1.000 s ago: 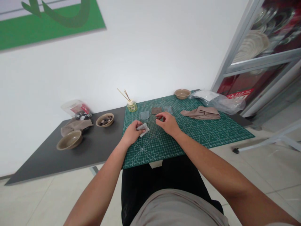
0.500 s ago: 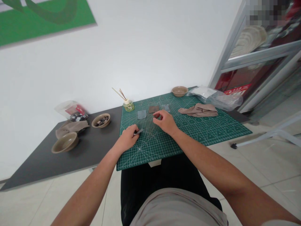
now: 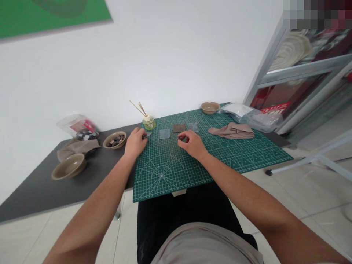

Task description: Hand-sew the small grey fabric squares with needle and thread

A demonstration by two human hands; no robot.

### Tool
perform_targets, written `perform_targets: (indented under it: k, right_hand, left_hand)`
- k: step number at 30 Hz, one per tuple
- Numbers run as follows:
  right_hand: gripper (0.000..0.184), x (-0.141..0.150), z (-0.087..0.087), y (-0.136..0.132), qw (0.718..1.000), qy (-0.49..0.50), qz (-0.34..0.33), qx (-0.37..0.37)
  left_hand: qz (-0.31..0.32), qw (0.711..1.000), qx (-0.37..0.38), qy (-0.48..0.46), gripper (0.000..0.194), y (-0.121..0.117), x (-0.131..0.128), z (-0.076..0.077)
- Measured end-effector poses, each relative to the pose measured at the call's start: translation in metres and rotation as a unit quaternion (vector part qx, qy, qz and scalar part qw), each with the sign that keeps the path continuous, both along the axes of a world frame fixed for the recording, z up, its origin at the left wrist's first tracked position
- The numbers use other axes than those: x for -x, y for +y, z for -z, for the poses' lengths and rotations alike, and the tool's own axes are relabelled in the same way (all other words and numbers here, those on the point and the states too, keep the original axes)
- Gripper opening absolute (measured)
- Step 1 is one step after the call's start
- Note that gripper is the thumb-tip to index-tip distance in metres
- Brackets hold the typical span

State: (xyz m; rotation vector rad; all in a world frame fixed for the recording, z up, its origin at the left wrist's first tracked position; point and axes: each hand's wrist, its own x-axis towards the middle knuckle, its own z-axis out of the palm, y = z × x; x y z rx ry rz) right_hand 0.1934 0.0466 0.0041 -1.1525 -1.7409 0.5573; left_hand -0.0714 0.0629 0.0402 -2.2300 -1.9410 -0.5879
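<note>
My left hand (image 3: 135, 142) is closed over the left edge of the green cutting mat (image 3: 156, 183), next to a bowl of small dark pieces (image 3: 115, 140). A small pale, translucent piece (image 3: 148, 134) sticks out from its fingers, with something dark beside it. Over the middle of the mat, my right hand (image 3: 191, 142) pinches a small dark piece (image 3: 181, 139) whose kind I cannot make out. Just beyond lie a brown square (image 3: 179, 128), a clear square packet (image 3: 165, 134) and another clear packet (image 3: 194, 127).
A reed diffuser (image 3: 149, 122) stands at the mat's back left. On the right are a crumpled brown cloth (image 3: 232, 131), a shallow bowl (image 3: 210, 107) and a plastic bag (image 3: 251, 114). The dark table (image 3: 41, 190) at left bears another bowl (image 3: 68, 167), a cloth (image 3: 79, 146) and a bag (image 3: 78, 126).
My left hand has moved left and away from me, toward the bowl of dark pieces, with the translucent piece still in it. My right hand has stayed nearly in place.
</note>
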Motion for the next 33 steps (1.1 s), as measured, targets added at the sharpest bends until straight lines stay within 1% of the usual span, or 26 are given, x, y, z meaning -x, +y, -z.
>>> perform_targets:
  k: [3, 6, 9, 12, 14, 15, 17, 19, 20, 21, 22, 24, 25, 26, 28, 31, 33]
  right_hand:
    - [0.014, 0.000, -0.001, -0.001, 1.000, 0.000, 0.001, 0.008]
    - [0.013, 0.000, -0.002, -0.001, 1.000, -0.003, 0.000, 0.009]
    - [0.013, 0.000, -0.002, -0.002, 1.000, -0.008, -0.009, 0.008]
    - [0.012, 0.001, -0.002, -0.005, 1.000, -0.015, -0.019, 0.003]
    - [0.011, 0.002, -0.002, -0.007, 0.999, -0.022, -0.030, -0.003]
    - [0.012, 0.002, -0.003, -0.009, 0.999, -0.024, -0.035, -0.003]
    - [0.012, 0.003, -0.007, -0.013, 0.999, -0.023, -0.043, 0.006]
    - [0.012, 0.005, -0.013, -0.017, 0.998, 0.006, -0.047, 0.032]
    - [0.013, 0.007, -0.017, -0.019, 0.997, 0.035, -0.052, 0.052]
    - [0.014, 0.010, -0.021, -0.020, 0.992, 0.075, -0.059, 0.079]
    - [0.017, 0.013, -0.025, -0.020, 0.985, 0.112, -0.075, 0.109]
    - [0.023, 0.022, -0.032, -0.020, 0.966, 0.170, -0.108, 0.161]
    - [0.024, 0.026, -0.035, -0.019, 0.957, 0.193, -0.120, 0.183]
    - [0.025, 0.031, -0.036, -0.018, 0.947, 0.213, -0.128, 0.204]
    - [0.022, 0.041, -0.036, -0.015, 0.929, 0.237, -0.145, 0.246]
    - [0.019, 0.054, -0.030, -0.014, 0.898, 0.255, -0.182, 0.310]
    - [0.018, 0.063, -0.025, -0.014, 0.878, 0.273, -0.199, 0.341]
  left_hand:
    - [-0.014, 0.998, 0.056, 0.029, 0.013, 0.010, 0.002, 0.007]
    - [-0.009, 0.996, 0.080, 0.030, 0.013, 0.015, 0.008, 0.016]
    - [0.025, 0.996, 0.085, 0.002, 0.020, 0.018, 0.018, 0.021]
    - [0.078, 0.991, 0.097, -0.041, 0.029, 0.019, 0.028, 0.025]
    - [0.108, 0.985, 0.115, -0.065, 0.030, 0.020, 0.033, 0.025]
    - [0.112, 0.984, 0.119, -0.073, 0.030, 0.020, 0.034, 0.025]
    - [0.096, 0.986, 0.105, -0.085, 0.032, 0.019, 0.034, 0.023]
    - [0.058, 0.991, 0.055, -0.108, 0.042, 0.014, 0.030, 0.018]
    - [0.059, 0.987, 0.038, -0.142, 0.044, 0.010, 0.026, 0.016]
    - [0.075, 0.978, 0.043, -0.191, 0.046, 0.004, 0.021, 0.013]
    - [0.096, 0.960, 0.063, -0.254, 0.049, -0.002, 0.015, 0.010]
    - [0.162, 0.904, 0.146, -0.367, 0.061, -0.019, 0.001, 0.006]
    - [0.190, 0.877, 0.169, -0.409, 0.062, -0.027, -0.006, 0.005]
    - [0.206, 0.856, 0.178, -0.439, 0.058, -0.035, -0.013, 0.006]
    - [0.208, 0.836, 0.182, -0.474, 0.044, -0.049, -0.024, 0.010]
    - [0.186, 0.824, 0.181, -0.503, 0.024, -0.059, -0.030, 0.018]
    - [0.176, 0.814, 0.168, -0.527, 0.021, -0.059, -0.027, 0.021]
